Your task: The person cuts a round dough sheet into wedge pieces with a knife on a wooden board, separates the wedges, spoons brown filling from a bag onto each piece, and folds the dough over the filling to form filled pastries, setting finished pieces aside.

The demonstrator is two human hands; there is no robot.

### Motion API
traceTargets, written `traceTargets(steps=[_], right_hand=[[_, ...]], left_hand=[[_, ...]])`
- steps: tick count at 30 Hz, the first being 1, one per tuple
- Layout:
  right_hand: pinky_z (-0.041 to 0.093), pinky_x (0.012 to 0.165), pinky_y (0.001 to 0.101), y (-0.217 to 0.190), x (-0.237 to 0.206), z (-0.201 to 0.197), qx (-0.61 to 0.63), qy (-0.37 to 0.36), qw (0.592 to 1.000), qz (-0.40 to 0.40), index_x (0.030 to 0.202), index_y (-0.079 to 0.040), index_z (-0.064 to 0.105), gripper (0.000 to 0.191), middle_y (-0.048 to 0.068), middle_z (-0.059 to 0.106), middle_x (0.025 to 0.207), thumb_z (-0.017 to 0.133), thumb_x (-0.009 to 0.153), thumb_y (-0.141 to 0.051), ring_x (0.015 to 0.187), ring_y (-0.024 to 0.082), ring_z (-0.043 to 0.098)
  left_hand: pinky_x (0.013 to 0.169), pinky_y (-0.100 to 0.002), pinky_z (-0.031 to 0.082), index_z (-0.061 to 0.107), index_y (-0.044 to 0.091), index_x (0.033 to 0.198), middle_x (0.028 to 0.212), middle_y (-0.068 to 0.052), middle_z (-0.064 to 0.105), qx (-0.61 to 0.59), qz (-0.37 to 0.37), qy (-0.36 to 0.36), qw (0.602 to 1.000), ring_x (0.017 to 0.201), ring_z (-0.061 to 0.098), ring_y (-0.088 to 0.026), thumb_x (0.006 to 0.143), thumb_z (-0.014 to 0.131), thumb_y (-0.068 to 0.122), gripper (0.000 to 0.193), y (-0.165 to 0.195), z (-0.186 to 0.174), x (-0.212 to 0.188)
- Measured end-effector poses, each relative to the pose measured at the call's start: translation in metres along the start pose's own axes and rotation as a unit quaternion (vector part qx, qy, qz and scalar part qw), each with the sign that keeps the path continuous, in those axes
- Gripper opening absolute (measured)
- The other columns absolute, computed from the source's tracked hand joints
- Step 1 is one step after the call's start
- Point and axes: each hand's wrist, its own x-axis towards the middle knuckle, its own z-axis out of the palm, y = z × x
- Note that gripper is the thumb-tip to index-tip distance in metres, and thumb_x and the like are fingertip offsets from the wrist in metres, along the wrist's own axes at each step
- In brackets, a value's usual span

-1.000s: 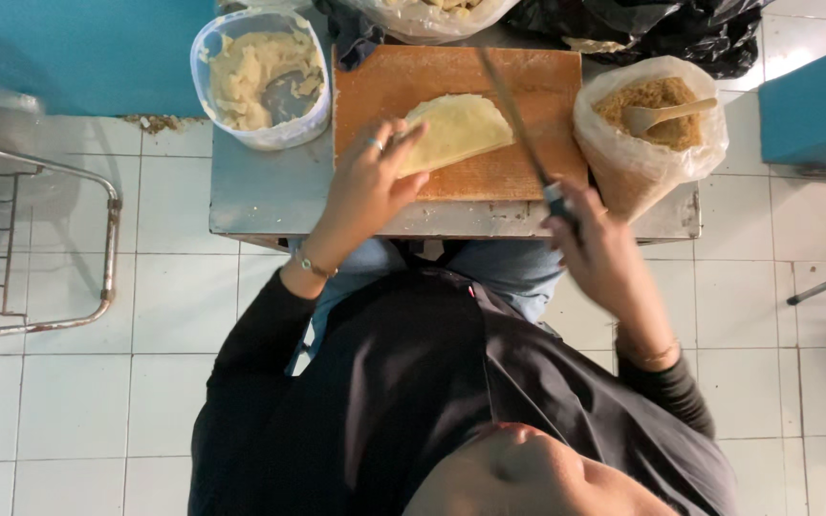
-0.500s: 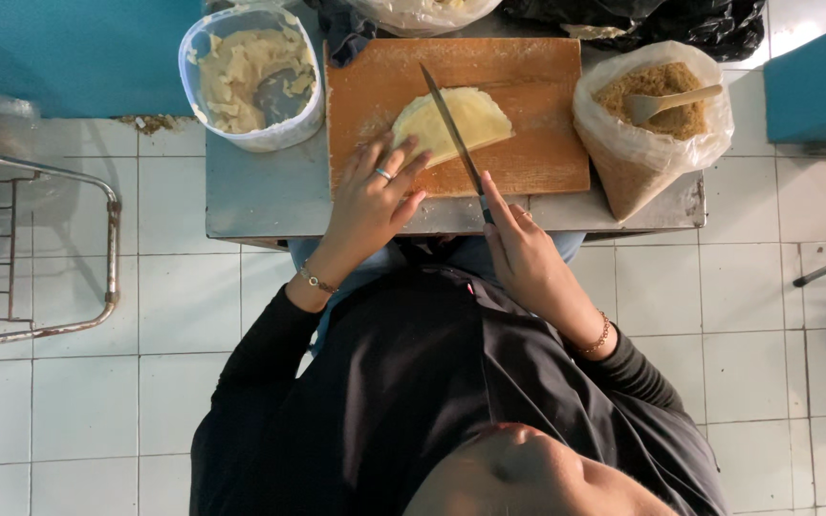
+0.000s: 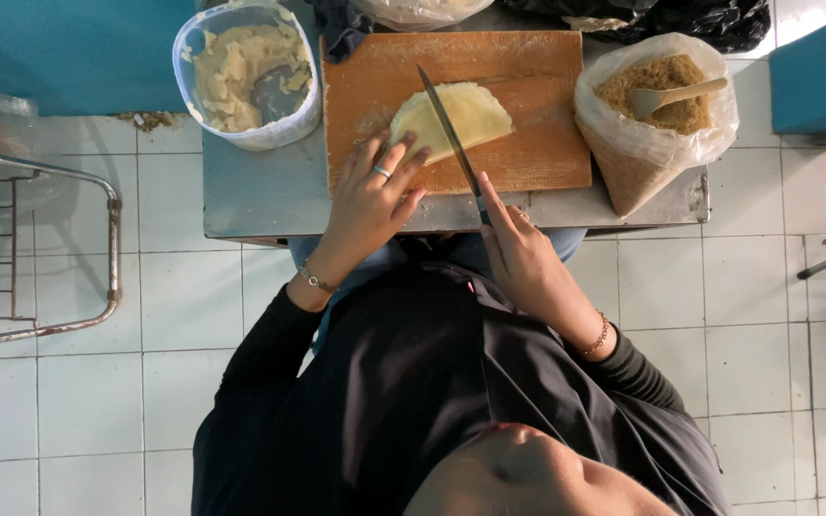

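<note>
Even, soft light; the picture is sharp around the cutting board (image 3: 537, 143), with dull glare on the table (image 3: 260, 196) beside it.

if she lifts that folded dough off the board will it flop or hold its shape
Likely floppy: the folded dough looks thin and soft, lying flat on the cutting board. Probably light. It may tear where the knife crosses it, and the left hand already steadies it.

Tub of pale filling (image 3: 241, 72), bag of crumbs w/ wooden spoon (image 3: 657, 105).
</note>
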Motion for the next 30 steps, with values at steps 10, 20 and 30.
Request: traceTargets(steps=[10,20,30], right_hand=[[0.050,0.079,0.0524,0.001,-0.006,0.004,-0.015,0.011,1.000,0.000,0.162,-0.007,0.027,0.064,0.030,0.060,0.103,0.051,0.102,-0.006,0.092,0.049,0.061],[0.051,0.077,0.0514,0.004,-0.006,0.010,-0.020,0.015,1.000,-0.005,0.161,-0.007,0.027,0.066,0.029,0.062,0.107,0.054,0.101,-0.005,0.092,0.049,0.063],[0.051,0.072,0.0510,0.005,-0.006,0.014,-0.035,0.003,0.999,-0.003,0.162,-0.007,0.026,0.067,0.025,0.059,0.095,0.053,0.101,-0.004,0.084,0.045,0.063]], left_hand=[[0.116,-0.053,0.036,0.056,0.015,0.149,0.155,-0.007,0.047,0.000,-0.003,-0.003,1.000,0.144,0.042,-0.034,0.101,0.067,0.030,0.051,0.002,-0.001,0.000],[0.113,-0.051,0.039,0.057,0.012,0.147,0.150,-0.010,0.051,-0.059,0.008,0.006,0.998,0.138,0.046,-0.036,0.099,0.070,0.026,0.051,-0.009,0.001,0.002],[0.111,-0.041,0.048,0.070,0.014,0.137,0.144,-0.003,0.061,-0.087,0.100,-0.006,0.991,0.131,0.054,-0.028,0.095,0.079,0.013,0.044,-0.046,-0.045,0.067]])
